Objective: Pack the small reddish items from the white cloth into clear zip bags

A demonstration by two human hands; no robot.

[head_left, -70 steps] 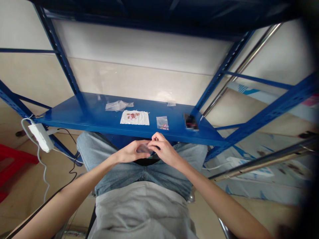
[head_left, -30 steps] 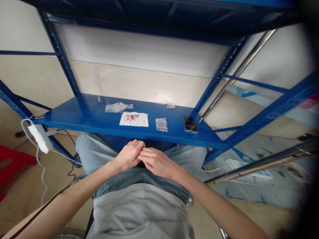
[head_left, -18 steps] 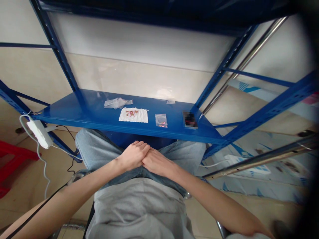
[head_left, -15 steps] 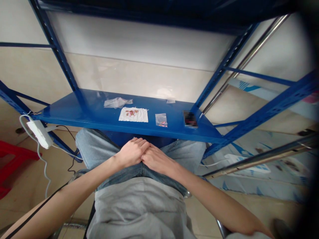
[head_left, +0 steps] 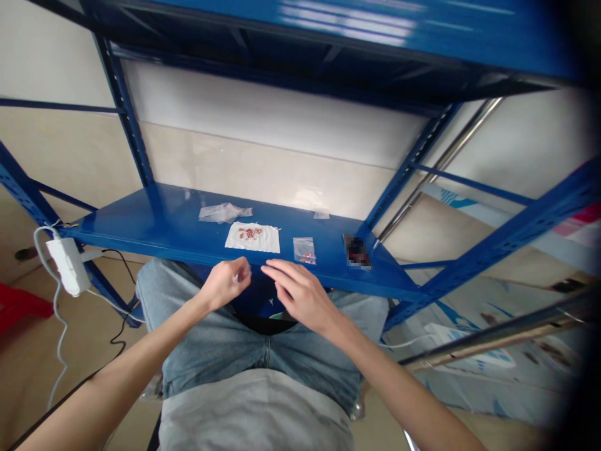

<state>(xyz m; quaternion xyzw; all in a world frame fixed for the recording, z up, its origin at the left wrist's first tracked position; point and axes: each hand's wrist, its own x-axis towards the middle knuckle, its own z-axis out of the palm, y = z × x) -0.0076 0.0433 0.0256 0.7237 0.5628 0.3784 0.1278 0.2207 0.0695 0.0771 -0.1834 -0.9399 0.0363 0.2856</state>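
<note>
My left hand [head_left: 224,283] is closed in a loose fist at the shelf's front edge. In its curl shows a small clear, purplish thing [head_left: 241,274], too blurred to name. My right hand [head_left: 303,294] is apart from it, palm turned inward, with its fingers stretched out and nothing seen in them. Just beyond the hands, a white cloth pouch [head_left: 270,239] lies flat on the blue shelf [head_left: 141,228], with small reddish-brown beads [head_left: 250,233] on top. To its right lies a small zip bag [head_left: 303,246] with a few red and orange pieces inside.
Crumpled clear plastic bags [head_left: 224,213] lie at the back left of the shelf, and a small clear bag [head_left: 322,214] at the back. A dark pixelated item [head_left: 357,252] is at the right. A white power strip [head_left: 68,266] hangs by the left post. An upper blue shelf [head_left: 446,37] overhangs.
My hands, clasped together over the lap before, have come apart. The left is now a fist with something in it, and the right has opened. The view has tilted upward.
</note>
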